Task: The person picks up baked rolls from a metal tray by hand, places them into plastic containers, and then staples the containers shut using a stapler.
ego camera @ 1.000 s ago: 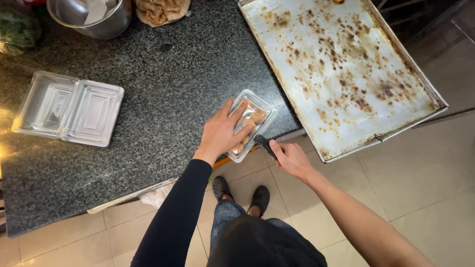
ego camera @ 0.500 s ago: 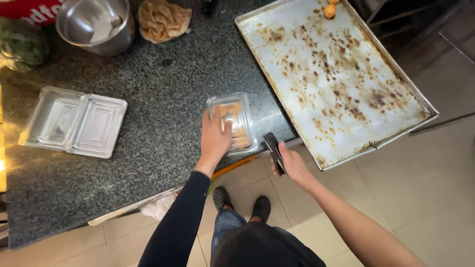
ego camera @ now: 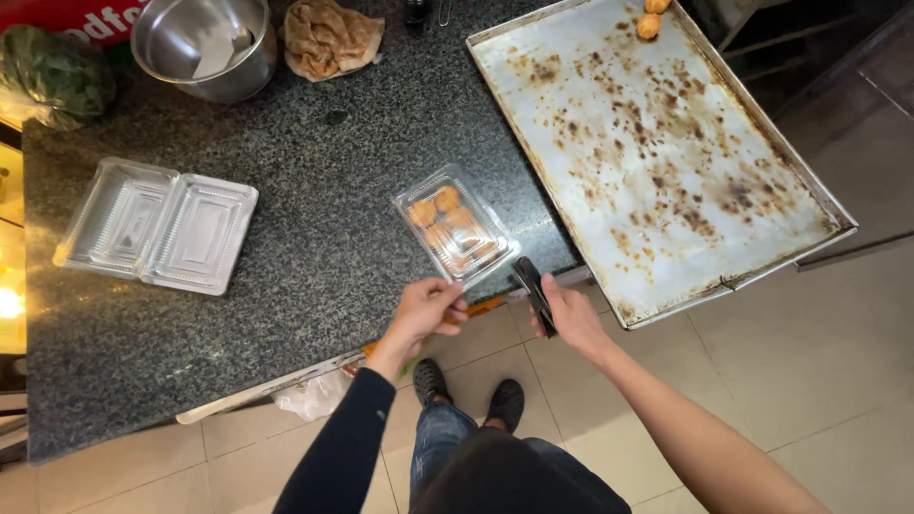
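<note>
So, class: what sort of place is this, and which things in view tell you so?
Probably a small bakery or food-stall kitchen: a large stained baking tray with two baked pieces left, a closed clear clamshell box of baked pieces, and a steel bowl on the granite counter.

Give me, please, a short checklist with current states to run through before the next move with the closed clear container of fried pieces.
1. Clear clamshell container lid down: ok.
2. Container fully on the granite counter, not overhanging: ok.
3. Left hand off the container: ok.
4. Right hand grips the black stapler-like tool: ok.
5. Lid latched or fastened: cannot tell.
6. Baking tray clear of pieces: not ok, two fried pieces at its far end.
</note>
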